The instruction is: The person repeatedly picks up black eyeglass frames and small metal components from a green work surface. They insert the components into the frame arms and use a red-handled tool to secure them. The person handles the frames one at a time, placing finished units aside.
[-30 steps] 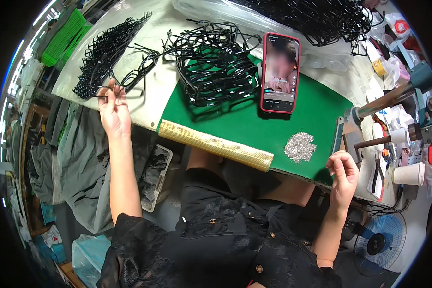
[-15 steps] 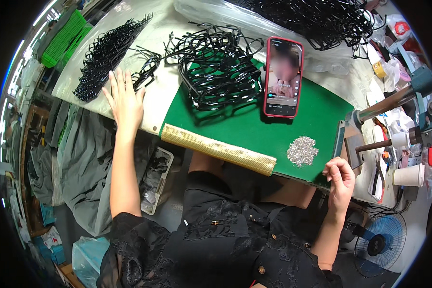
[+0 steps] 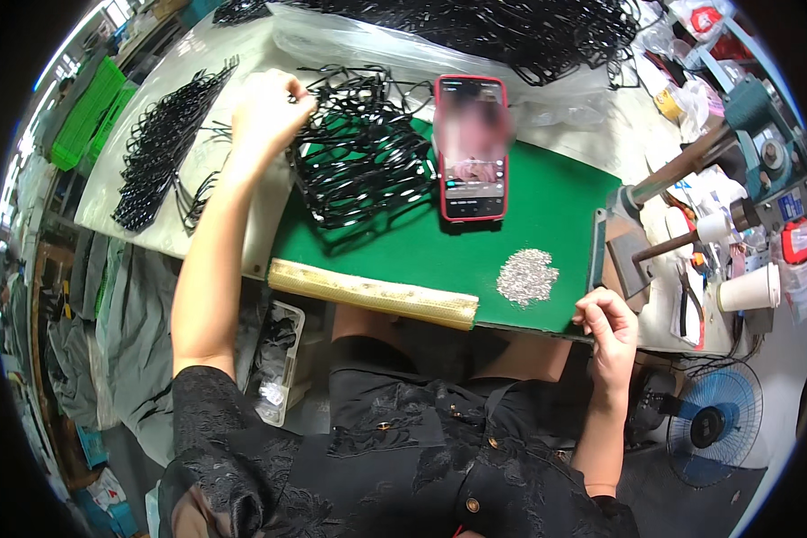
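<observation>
At the far side of the green mat (image 3: 377, 260), the red-cased phone (image 3: 472, 190) is showing small lettering, too fine to read. Right of the mat, a blue label (image 3: 791, 206) is sitting on the teal machine (image 3: 751, 106), its pale marks being illegible.

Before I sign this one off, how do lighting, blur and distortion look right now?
In the head view: corners are black around the fisheye image; near the rim, the white cup appears tipped sideways, probably from the lens; glints speckle the black glasses frames, which shadow the green mat; light glares off the clear plastic; the phone has a blurred upper screen but a crisp lower edge.
</observation>
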Motion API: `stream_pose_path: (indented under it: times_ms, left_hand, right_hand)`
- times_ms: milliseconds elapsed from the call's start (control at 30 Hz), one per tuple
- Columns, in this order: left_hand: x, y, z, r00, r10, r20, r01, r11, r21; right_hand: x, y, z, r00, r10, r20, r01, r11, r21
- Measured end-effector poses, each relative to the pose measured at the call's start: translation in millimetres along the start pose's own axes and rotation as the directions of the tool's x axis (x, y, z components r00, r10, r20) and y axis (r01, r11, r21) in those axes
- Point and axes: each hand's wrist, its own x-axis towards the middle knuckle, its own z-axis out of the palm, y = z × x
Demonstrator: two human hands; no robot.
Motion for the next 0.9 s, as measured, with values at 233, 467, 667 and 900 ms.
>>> stream_pose_path:
  times_ms: [233,467,667,900]
  left_hand:
    - [50.9,-28.5,-43.5,0.904,0.017,-0.427,-0.232,0.859,-0.456]
    - [4.2,28.7,-62.5,0.842,-0.338,-0.422,-0.273,0.408,-0.871]
    - [-74.3,75.0,-101.0,0.943,-0.229,0.24,0.15,-0.354,-0.923]
    - [-124.5,149.4,-101.7,0.808,0.541,0.234,0.573,-0.626,-0.529]
  right_hand:
    - [-0.1,3.3,5.6,0.988,-0.145,-0.046,0.116,0.911,-0.396]
    - [-1.9,12.3,1.4,0.897,-0.293,0.331,0.421,0.34,-0.841]
    - [-6.1,21.3,-12.5,0.891,-0.388,0.238,0.414,0.473,-0.778]
    - [3.1,23.5,-4.6,0.938,-0.332,0.096,0.287,0.595,-0.75]
